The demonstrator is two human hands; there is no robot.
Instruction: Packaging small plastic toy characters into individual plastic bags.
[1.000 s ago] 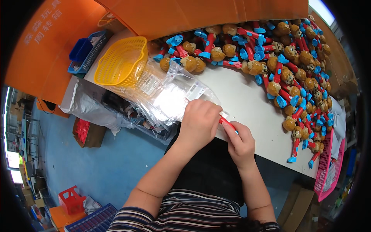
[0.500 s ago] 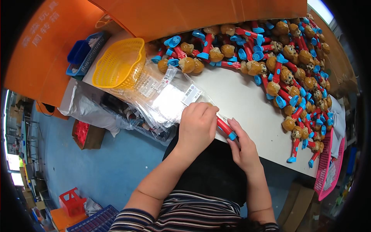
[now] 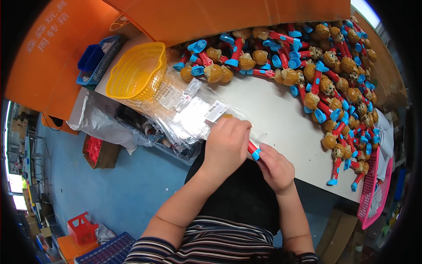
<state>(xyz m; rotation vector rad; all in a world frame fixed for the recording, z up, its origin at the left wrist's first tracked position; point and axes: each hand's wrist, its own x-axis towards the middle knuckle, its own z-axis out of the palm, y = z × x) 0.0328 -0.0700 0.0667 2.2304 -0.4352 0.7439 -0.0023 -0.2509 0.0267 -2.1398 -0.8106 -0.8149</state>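
My left hand (image 3: 226, 143) is closed around a toy stick (image 3: 252, 148) with a red shaft and a blue end. A bit of brown shows above the left fingers, and the palm hides the rest of the stick. At the blue end, the fingertips of my right hand (image 3: 278, 169) pinch together. Clear plastic bags (image 3: 187, 115) with white labels lie just beyond and left of my left hand; some clear film spreads past its knuckles. I cannot tell whether the stick is inside that film.
Many similar toys (image 3: 325, 88) with brown heads are heaped along the table's (image 3: 259, 99) back and right. A yellow basket (image 3: 136, 72) stands left, near a blue bin (image 3: 90, 59). A pink basket (image 3: 373, 189) is at the right edge. Orange board walls (image 3: 228, 20) rise behind.
My right hand has closed in from spread fingers to a pinch at the blue end. Less of the red shaft shows. The left hand has hardly moved.
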